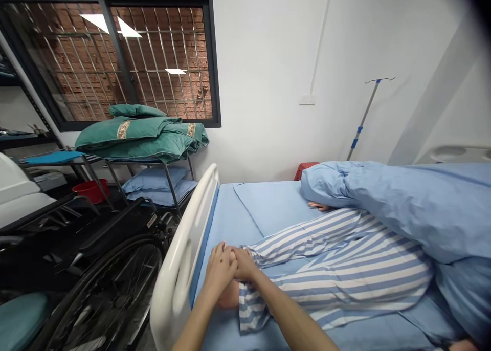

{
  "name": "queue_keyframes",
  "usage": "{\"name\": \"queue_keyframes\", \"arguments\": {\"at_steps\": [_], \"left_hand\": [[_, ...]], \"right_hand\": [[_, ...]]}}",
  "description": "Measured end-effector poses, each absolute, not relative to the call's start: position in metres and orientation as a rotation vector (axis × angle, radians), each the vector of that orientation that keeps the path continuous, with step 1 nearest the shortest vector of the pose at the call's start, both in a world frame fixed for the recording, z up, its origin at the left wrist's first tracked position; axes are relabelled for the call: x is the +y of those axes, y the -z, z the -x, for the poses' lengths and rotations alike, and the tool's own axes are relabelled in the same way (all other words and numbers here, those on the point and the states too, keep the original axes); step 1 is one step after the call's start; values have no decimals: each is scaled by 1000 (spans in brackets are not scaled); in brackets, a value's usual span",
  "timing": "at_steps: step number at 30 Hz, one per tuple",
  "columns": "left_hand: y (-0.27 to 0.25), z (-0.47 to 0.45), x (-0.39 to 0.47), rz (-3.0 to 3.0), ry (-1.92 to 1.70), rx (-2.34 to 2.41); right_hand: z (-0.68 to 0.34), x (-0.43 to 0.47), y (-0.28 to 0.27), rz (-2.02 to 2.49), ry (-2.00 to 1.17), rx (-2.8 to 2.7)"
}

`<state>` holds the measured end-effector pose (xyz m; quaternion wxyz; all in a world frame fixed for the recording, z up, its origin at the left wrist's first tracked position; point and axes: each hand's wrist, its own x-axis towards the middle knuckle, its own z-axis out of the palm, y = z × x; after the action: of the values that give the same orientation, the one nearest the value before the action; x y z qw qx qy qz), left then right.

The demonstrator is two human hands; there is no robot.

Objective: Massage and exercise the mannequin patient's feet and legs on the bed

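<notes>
A person in blue-and-white striped trousers (345, 284) lies on a bed with a light blue sheet (276, 202). My left hand (220, 266) is wrapped over the toe end of the person's far foot, close to the footboard. Right beside it, my right hand (244, 263) curls round the same foot near the ankle and trouser cuff. Between them my hands hide most of that foot. The near foot (229, 295) shows partly below my hands, behind my left wrist. A blue quilt (399, 202) covers the person's upper body.
The white footboard (184, 254) stands just left of my hands. Further left is a black wheelchair (115, 259). Green bedding (141, 133) is piled on a rack under the barred window (161, 59). A drip stand (360, 126) leans by the far wall. A red bucket (91, 190) sits at left.
</notes>
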<state>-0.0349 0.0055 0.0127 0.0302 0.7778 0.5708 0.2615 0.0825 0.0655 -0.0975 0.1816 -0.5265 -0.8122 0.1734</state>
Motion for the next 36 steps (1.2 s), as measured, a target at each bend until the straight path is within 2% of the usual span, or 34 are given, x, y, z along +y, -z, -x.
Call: {"name": "queue_keyframes", "arguments": {"at_steps": [8,17,27,31,36], "left_hand": [[17,9,21,-2656,-797,1818],[34,-8,18,-2694,-760,1861],[30,-8,14,-2726,-520,1952],[14,-12,6,-2787,-616,1896],[-20,-34,-7,-2932,-938,1736]], "right_hand": [[-112,82,117,1653,-227,-2402],[-115,87,112,1742,-141,-2411],[-123,87,94,1710,-101,-2539],[-128,83,59,1700,-88,-2563],[-154,83,-39,1609,-182,-2511]]}}
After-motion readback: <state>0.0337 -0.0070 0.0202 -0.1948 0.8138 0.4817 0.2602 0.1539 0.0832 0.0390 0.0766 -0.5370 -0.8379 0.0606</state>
